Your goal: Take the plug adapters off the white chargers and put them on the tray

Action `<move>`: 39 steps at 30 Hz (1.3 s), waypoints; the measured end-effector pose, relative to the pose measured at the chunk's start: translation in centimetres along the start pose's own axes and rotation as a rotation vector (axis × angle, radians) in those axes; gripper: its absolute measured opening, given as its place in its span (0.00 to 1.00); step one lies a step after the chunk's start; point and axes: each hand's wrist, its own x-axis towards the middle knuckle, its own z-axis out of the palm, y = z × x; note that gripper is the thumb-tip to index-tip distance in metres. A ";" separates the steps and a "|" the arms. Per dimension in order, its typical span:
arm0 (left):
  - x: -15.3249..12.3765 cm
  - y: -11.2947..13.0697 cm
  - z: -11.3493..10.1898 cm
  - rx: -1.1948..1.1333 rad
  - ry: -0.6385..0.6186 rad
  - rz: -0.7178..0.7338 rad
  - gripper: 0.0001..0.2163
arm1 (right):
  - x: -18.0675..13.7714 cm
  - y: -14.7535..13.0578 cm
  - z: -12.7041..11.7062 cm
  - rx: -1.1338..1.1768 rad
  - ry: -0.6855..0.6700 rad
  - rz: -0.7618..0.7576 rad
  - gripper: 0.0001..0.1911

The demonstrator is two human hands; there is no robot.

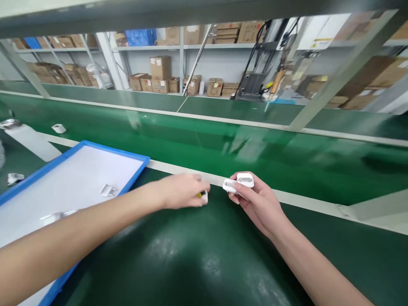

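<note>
My right hand (258, 199) is closed on two small white plastic charger housings (245, 179), held side by side between thumb and fingers with their open, grey-looking faces towards me. To the left of it, over the green bench (191, 255), my left hand (185, 191) pinches a small white piece (204, 197) with a bit of yellow and black showing; the fingers cover most of it. A white plug part (109, 190) with two prongs lies on the blue-rimmed white tray (134, 173). Another whitish part (57, 216) there is partly hidden behind my left forearm.
Beyond the bench edge runs a shiny green conveyor belt (197, 136), with a white roll (59, 128) at its left. A white bottle-like object (30, 140) lies behind the tray. A metal post (344, 72) rises at right; shelves with cardboard boxes (160, 68) stand behind.
</note>
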 end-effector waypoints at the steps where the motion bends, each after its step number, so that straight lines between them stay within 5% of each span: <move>1: 0.3 1.6 0.9 -0.028 -0.021 0.064 0.11 | -0.5 0.0 -0.8 -0.055 0.020 -0.021 0.18; 4: 1.7 4.2 3.0 -0.168 -0.047 0.136 0.14 | -2.9 0.9 -3.9 -0.266 0.065 -0.034 0.18; 10: 4.4 4.8 5.9 -0.580 0.075 0.174 0.13 | -6.0 3.0 -8.4 -0.383 0.109 -0.074 0.16; 14: 4.3 5.0 7.2 -0.617 0.195 0.199 0.11 | -6.0 2.7 -8.2 -0.555 0.013 -0.134 0.12; 19: 3.8 4.8 7.4 -0.618 0.162 0.245 0.12 | -6.3 2.5 -7.6 -0.611 -0.088 -0.128 0.10; 27: 4.4 4.7 7.4 -0.539 0.067 0.262 0.23 | -6.6 3.2 -7.8 -0.697 0.129 -0.127 0.11; 34: 4.4 4.7 8.2 -0.457 0.148 0.294 0.19 | -6.7 3.1 -7.6 -0.852 -0.080 -0.195 0.15; 39: 4.9 4.7 8.1 -0.401 0.202 0.230 0.20 | -6.3 1.9 -7.6 -1.102 -0.213 -0.438 0.13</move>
